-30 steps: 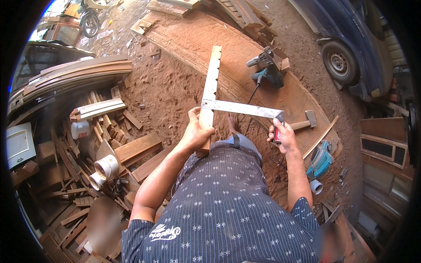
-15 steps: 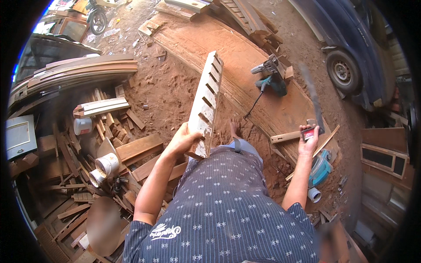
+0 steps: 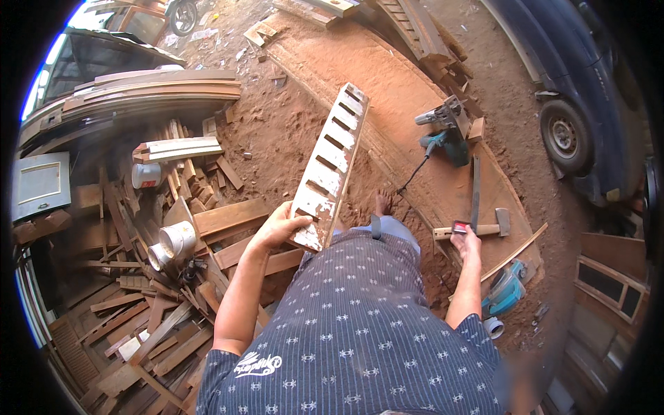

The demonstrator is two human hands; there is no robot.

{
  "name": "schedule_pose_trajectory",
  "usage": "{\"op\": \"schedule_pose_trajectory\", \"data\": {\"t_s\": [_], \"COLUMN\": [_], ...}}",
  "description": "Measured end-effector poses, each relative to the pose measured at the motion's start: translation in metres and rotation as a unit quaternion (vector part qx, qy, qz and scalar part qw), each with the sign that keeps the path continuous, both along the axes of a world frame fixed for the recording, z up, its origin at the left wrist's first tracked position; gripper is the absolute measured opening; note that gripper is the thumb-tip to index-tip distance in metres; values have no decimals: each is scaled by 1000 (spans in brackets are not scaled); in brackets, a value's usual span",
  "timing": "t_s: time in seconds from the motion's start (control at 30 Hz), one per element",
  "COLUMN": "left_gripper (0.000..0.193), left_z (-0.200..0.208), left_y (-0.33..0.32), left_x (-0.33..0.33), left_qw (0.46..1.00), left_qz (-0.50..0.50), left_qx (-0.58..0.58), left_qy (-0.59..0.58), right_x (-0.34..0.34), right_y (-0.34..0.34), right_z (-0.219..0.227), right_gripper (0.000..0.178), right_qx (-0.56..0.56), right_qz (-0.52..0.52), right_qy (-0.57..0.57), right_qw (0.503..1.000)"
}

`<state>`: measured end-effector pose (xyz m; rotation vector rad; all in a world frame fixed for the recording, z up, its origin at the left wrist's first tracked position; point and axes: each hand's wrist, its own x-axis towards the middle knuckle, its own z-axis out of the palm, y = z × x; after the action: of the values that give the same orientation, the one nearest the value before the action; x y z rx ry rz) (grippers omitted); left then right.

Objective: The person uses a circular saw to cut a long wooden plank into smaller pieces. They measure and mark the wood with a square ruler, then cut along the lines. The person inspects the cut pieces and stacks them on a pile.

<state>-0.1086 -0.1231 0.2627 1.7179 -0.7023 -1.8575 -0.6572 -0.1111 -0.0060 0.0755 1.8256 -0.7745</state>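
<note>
My left hand [image 3: 278, 227] is closed round the near end of a wooden louver stile [image 3: 330, 166], a thick strip with worn white paint and a row of slanted slots. The stile tilts away in front of my body. Out to the right, my right hand [image 3: 467, 243] grips what looks like a try square, with a long dark metal blade [image 3: 476, 187] and a short red-and-black stock [image 3: 459, 227]. Beside that hand a hatchet-like tool with a wooden handle [image 3: 490, 229] rests on the large dusty board [image 3: 346, 55].
A teal power tool [image 3: 453, 149] with a cord lies on the board, and another teal one [image 3: 508, 287] lies near its right end. Scrap wood [image 3: 228, 218] and white buckets [image 3: 178, 238] crowd the left. A dark blue vehicle [image 3: 588, 76] stands at the right.
The louver stile has turned so its slotted face shows more. My right hand with the square has come lower and left, uncovering the hatchet-like tool. The whole view has shifted slightly.
</note>
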Motion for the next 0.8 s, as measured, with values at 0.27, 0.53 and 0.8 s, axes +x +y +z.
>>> {"op": "schedule_pose_trajectory", "data": {"t_s": [0.27, 0.53, 0.8], "left_gripper": [34, 33, 47], "left_z": [-9, 45, 58], "left_y": [4, 68, 157], "left_x": [14, 52, 67], "left_qw": [992, 985, 931], "left_qz": [95, 167, 122], "left_qx": [44, -27, 80], "left_qy": [66, -18, -335], "right_x": [46, 105, 164], "right_y": [-53, -90, -114], "right_z": [48, 35, 34], "right_gripper": [42, 40, 36], "right_qx": [-37, -29, 12], "right_qz": [283, 541, 718], "right_qy": [13, -92, -38], "right_qw": [958, 835, 694]}}
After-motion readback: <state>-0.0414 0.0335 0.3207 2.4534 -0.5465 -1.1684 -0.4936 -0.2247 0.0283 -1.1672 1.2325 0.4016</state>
